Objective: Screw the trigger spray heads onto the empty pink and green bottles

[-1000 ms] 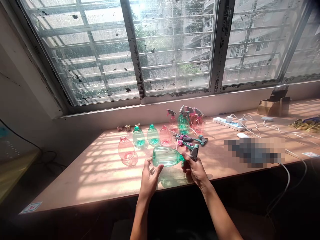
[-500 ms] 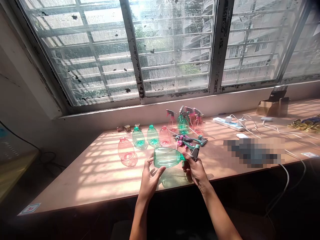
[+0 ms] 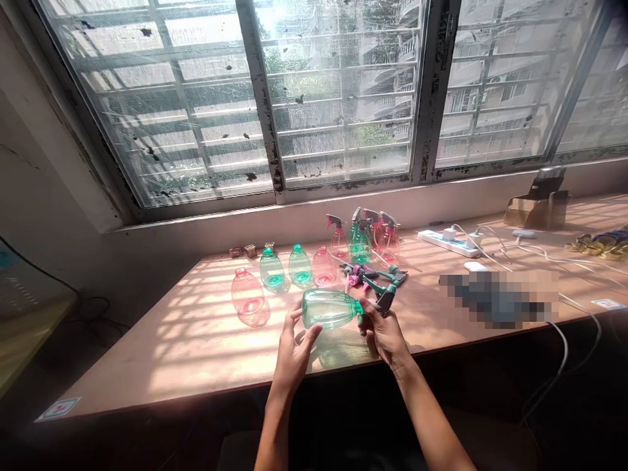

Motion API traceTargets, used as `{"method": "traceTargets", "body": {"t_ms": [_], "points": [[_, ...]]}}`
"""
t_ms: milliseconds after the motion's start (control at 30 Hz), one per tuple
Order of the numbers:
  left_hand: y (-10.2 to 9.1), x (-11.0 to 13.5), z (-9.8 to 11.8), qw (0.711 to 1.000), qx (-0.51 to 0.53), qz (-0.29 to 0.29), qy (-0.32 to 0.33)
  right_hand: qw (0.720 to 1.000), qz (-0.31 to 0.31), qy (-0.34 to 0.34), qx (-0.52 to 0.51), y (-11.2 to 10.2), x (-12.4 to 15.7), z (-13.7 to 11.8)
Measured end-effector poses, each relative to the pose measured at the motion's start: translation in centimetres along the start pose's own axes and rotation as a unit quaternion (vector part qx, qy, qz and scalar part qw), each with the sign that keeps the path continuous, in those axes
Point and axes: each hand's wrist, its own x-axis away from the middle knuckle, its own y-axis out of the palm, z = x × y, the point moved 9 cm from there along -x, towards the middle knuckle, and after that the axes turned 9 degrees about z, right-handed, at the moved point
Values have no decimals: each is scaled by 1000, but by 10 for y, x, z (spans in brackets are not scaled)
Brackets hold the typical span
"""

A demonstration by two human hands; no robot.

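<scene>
A clear green spray bottle point(image 3: 328, 309) lies sideways in the air above the table's front edge, its neck to the right. My left hand point(image 3: 296, 337) grips its base end, thumb below and fingers behind. At the neck, my right hand point(image 3: 383, 330) pinches the collar of the grey and green spray head point(image 3: 386, 297); some fingers are hidden behind it. Beyond the bottle lies a pile of loose spray heads point(image 3: 360, 273). Headless bottles stand to the left: a pink bottle point(image 3: 246, 296), two green ones and another pink bottle point(image 3: 324, 267).
Several bottles with spray heads point(image 3: 360, 245) stand by the window wall. A power strip point(image 3: 449, 243) with white cables, a blurred dark object point(image 3: 498, 301) and a brown holder point(image 3: 534, 208) are on the right. Small blocks point(image 3: 250, 251) sit at the back left.
The spray head has turned at the bottle's neck, its trigger now pointing further right. Both hands keep their hold in nearly the same place.
</scene>
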Motion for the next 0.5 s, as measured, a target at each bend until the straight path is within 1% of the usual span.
{"method": "traceTargets", "body": {"t_ms": [100, 233, 400, 500], "points": [[-2, -2, 3, 1000, 8, 9, 18, 1000, -14, 12, 6, 0, -2, 6], [-2, -2, 7, 998, -18, 2, 60, 999, -4, -4, -32, -2, -4, 2], [0, 1, -1, 1000, -1, -5, 10, 999, -19, -5, -33, 2, -3, 0], [0, 0, 3, 1000, 12, 9, 14, 999, -36, 13, -24, 5, -1, 3]]}}
